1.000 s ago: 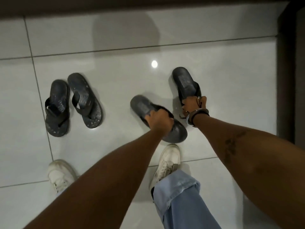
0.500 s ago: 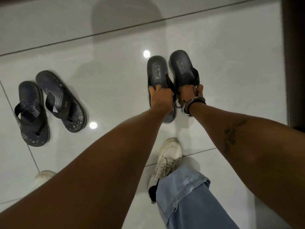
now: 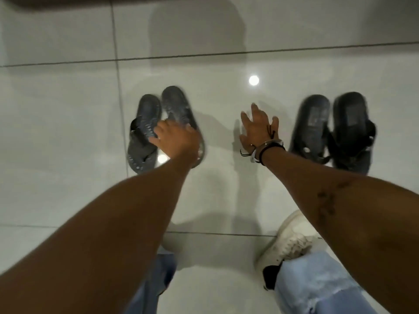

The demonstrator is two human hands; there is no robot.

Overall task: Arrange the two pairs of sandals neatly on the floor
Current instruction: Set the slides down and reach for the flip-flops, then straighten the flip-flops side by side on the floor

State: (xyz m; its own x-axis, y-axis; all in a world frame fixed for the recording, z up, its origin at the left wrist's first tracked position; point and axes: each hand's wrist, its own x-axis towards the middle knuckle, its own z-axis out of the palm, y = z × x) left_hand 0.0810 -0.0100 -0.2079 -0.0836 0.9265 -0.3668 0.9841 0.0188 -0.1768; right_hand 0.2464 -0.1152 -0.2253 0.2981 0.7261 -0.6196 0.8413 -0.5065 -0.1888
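Note:
Two dark flip-flops lie side by side at the left: one (image 3: 145, 123) with its strap showing, the other (image 3: 175, 103) angled a little and partly under my left hand (image 3: 176, 139). That hand hovers over or touches the second flip-flop's strap, fingers spread; blur hides any grip. At the right, a pair of dark slides (image 3: 314, 118) (image 3: 350, 118) stands parallel on the floor, toes away from me. My right hand (image 3: 258, 128) is open with fingers apart, between the two pairs and holding nothing.
The floor is glossy white tile (image 3: 226, 200) with grey grout lines and a light reflection. My white sneaker (image 3: 292, 241) and light blue jeans (image 3: 317, 286) are at the lower right. A dark strip (image 3: 56, 0) runs along the top edge.
Both hands have let go of the slides, which now stand together at the right. My left hand has swung left over the flip-flops, and my right hand has opened between the pairs.

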